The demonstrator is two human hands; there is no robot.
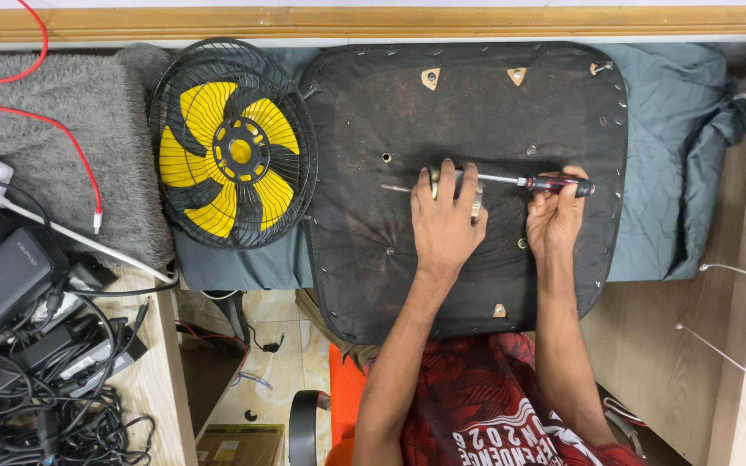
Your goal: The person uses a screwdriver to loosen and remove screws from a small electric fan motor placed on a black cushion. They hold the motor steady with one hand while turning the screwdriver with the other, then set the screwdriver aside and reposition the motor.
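A black upturned seat pad, stapled around its edge, lies on a green cloth. My left hand rests on its middle, its fingers closed over a small metal part. My right hand grips a screwdriver with a dark red and black handle. The screwdriver's shaft lies flat and points left, passing under my left fingers, and its tip shows just beyond them.
A black fan with yellow blades lies left of the pad. A grey fluffy cloth with red cables sits at far left, above black adapters and tangled cables. A wooden ledge runs along the top.
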